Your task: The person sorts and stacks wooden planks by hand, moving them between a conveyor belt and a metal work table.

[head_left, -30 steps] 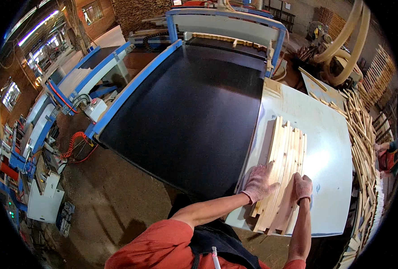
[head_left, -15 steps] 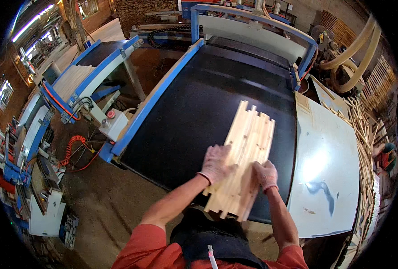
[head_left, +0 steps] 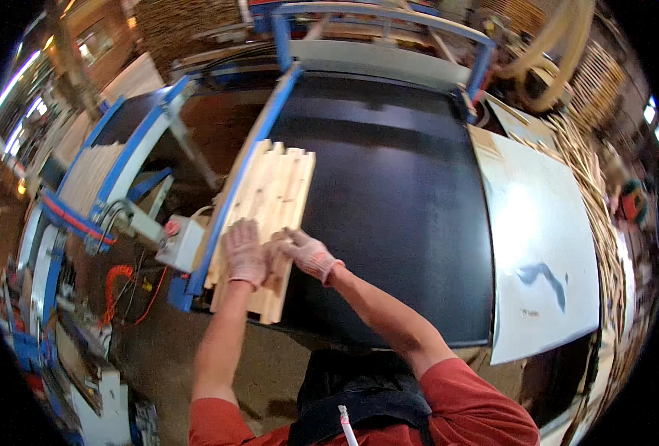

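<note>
A bundle of pale wooden strips point(head_left: 281, 178) with uneven ends lies lengthwise on a black conveyor belt point(head_left: 396, 215), against its blue left rail point(head_left: 254, 134). My left hand point(head_left: 245, 253), in a light work glove, rests flat on top of the strips with its fingers stretched forward. From the right, my right hand point(head_left: 307, 254), gloved too, reaches across, its bent fingers gripping the strips near their right edge. Its fingertips are slightly blurred. The near ends of the strips reach close to the belt's front edge.
A blue frame point(head_left: 381, 10) spans the belt's far end. To the right stands a pale, shiny sheet-topped table point(head_left: 537, 253), with long thin wood offcuts point(head_left: 567, 160) beyond it. At left are a control box with a red button point(head_left: 172, 229) and another conveyor carrying strips point(head_left: 92, 175).
Both hands have shifted the wooden strips leftward across the belt, from its right half to the left rail. My left hand now lies flatter on them. The view has swung somewhat.
</note>
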`<state>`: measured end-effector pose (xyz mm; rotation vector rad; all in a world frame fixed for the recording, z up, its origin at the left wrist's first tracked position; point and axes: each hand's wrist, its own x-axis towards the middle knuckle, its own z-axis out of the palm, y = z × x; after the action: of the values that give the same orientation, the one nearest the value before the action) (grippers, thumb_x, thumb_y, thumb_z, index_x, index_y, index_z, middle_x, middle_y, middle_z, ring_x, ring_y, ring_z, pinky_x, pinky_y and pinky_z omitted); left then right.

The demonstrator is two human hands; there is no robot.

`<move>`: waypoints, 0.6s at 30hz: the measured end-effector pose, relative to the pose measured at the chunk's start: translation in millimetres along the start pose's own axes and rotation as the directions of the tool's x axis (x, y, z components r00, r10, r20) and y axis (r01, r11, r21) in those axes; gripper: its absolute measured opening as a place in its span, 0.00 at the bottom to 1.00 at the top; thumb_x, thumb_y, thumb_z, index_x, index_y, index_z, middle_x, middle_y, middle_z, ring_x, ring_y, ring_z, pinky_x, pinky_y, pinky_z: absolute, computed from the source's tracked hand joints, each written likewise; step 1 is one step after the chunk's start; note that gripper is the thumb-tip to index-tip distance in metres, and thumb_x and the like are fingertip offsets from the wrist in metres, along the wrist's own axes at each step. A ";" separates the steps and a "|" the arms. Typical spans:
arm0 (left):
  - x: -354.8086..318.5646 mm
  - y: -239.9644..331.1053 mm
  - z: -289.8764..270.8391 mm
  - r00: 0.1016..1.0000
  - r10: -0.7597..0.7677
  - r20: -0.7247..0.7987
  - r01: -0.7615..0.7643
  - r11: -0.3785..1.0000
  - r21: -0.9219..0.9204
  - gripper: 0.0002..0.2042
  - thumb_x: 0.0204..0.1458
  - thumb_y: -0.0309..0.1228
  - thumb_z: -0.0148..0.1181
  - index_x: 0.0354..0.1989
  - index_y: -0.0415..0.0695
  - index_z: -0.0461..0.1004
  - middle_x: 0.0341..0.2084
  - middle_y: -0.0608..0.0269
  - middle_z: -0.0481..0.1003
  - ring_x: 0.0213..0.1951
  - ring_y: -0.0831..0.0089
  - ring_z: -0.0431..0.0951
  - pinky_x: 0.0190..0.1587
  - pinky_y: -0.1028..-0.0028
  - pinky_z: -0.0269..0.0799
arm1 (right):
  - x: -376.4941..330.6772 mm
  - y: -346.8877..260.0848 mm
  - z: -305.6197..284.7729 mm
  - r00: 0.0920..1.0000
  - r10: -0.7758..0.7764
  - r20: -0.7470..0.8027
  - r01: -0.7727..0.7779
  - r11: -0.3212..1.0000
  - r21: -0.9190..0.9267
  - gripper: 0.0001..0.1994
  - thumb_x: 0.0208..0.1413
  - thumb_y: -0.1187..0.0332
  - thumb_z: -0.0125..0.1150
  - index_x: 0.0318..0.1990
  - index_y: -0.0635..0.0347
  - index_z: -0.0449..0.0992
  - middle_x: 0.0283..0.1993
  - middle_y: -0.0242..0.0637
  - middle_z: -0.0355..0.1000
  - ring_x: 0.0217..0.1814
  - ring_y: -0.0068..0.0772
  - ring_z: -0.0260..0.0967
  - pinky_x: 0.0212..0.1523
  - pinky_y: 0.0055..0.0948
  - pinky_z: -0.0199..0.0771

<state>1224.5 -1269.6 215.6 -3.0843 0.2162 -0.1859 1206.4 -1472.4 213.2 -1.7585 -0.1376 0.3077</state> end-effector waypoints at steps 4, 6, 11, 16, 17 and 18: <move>-14.6 17.2 -41.0 0.998 -0.025 0.057 0.033 0.988 -0.149 0.37 0.67 0.54 0.57 0.72 0.32 0.67 0.72 0.35 0.66 0.75 0.44 0.63 0.79 0.53 0.53 | -38.1 12.6 -31.2 0.963 -0.080 0.258 0.080 0.997 0.011 0.31 0.68 0.51 0.63 0.72 0.61 0.72 0.69 0.46 0.75 0.71 0.40 0.71 0.73 0.38 0.68; -7.7 0.9 0.1 0.996 -0.059 0.064 0.063 0.995 -0.071 0.41 0.70 0.57 0.51 0.77 0.31 0.60 0.77 0.37 0.59 0.79 0.44 0.56 0.82 0.53 0.44 | -70.1 27.2 -38.7 0.924 -0.112 0.365 0.063 0.988 0.142 0.33 0.66 0.50 0.65 0.71 0.62 0.72 0.70 0.47 0.75 0.73 0.40 0.70 0.73 0.39 0.69; 1.4 64.7 19.2 0.994 -0.103 -0.020 0.096 0.969 -0.229 0.34 0.74 0.52 0.47 0.81 0.41 0.57 0.79 0.46 0.59 0.79 0.50 0.58 0.82 0.60 0.48 | -200.0 119.0 -76.5 0.884 -0.141 0.446 0.025 0.966 0.256 0.30 0.69 0.57 0.59 0.72 0.67 0.70 0.65 0.47 0.77 0.67 0.41 0.73 0.70 0.40 0.69; -88.9 251.4 -59.5 0.975 0.167 -0.146 -0.216 0.864 -0.455 0.28 0.76 0.45 0.45 0.76 0.40 0.66 0.72 0.45 0.69 0.73 0.52 0.68 0.78 0.61 0.61 | -430.0 129.8 -144.4 0.973 0.075 0.216 -0.109 0.983 0.149 0.32 0.71 0.55 0.57 0.75 0.67 0.66 0.72 0.47 0.73 0.73 0.39 0.69 0.73 0.38 0.67; -98.4 288.0 -33.1 0.956 0.210 -0.206 -0.277 0.407 -0.871 0.28 0.76 0.45 0.46 0.74 0.35 0.68 0.71 0.42 0.70 0.72 0.53 0.69 0.78 0.61 0.61 | -477.0 149.0 -149.5 0.983 0.133 0.127 -0.156 0.969 0.193 0.32 0.70 0.55 0.58 0.75 0.66 0.66 0.72 0.47 0.73 0.73 0.39 0.69 0.73 0.37 0.66; -121.5 338.6 -32.5 0.931 0.329 -0.156 -0.239 0.229 -0.944 0.28 0.76 0.43 0.46 0.72 0.31 0.68 0.69 0.41 0.72 0.71 0.54 0.71 0.77 0.61 0.63 | -523.3 196.7 -149.7 0.999 0.033 -0.009 -0.031 0.988 0.152 0.32 0.70 0.55 0.58 0.75 0.65 0.67 0.72 0.47 0.73 0.73 0.39 0.69 0.74 0.37 0.66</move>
<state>1054.9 -1588.5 215.9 -4.0900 1.4119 0.1905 732.9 -1790.7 117.1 -1.6128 -0.0760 0.3236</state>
